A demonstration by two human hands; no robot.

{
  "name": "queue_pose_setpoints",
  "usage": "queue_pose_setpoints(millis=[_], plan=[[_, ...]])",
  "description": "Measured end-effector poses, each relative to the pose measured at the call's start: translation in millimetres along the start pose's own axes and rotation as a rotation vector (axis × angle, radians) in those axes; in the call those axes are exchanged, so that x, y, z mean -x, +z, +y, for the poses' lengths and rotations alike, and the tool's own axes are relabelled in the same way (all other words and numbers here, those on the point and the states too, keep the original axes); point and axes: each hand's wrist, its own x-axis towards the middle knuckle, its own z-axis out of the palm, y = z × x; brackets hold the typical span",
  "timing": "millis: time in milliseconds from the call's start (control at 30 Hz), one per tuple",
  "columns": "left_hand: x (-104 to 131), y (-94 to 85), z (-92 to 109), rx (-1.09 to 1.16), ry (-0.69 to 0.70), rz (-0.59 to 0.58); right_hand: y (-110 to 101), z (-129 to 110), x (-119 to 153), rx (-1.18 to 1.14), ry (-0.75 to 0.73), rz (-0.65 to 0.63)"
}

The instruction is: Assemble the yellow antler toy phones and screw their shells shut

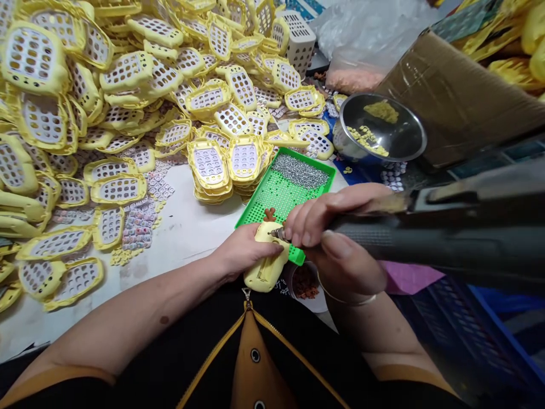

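Yellow toy shell clamped in left hand; right hand closed round dark power screwdriver, bit at shell's far end; green tray beyond.

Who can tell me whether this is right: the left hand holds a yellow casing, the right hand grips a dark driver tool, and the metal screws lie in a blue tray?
Not quite: the tray holding the metal screws is green, not blue, as the head view shows. The left hand does hold a yellow casing, and the right hand grips a dark driver tool.
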Motion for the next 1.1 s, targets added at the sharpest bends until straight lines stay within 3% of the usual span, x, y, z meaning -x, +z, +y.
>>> queue_pose_setpoints(millis=[400,567,700,800,900,1100], plan=[[-6,2.5,2,-0.009,-0.012,-0.019,6,15,-13,-0.332,-0.098,-0.136],[-7,1.8,0,0.014,-0.025,-0.03,5,2,-8,-0.323,-0.148,-0.072],[-5,2.4,2,0.089,-0.077,0.024,-10,-9,-6,-0.239,-0.248,0.08],[-2,3.5,5,0.129,-0.125,0.056,-29,7,-4,-0.142,-0.287,0.171],[-2,4.2,7,0.151,-0.14,0.061,-44,36,1,-0.107,-0.254,0.175],[-2,4.6,8,0.123,-0.142,0.063,-51,65,6,-0.077,-0.172,0.222]])
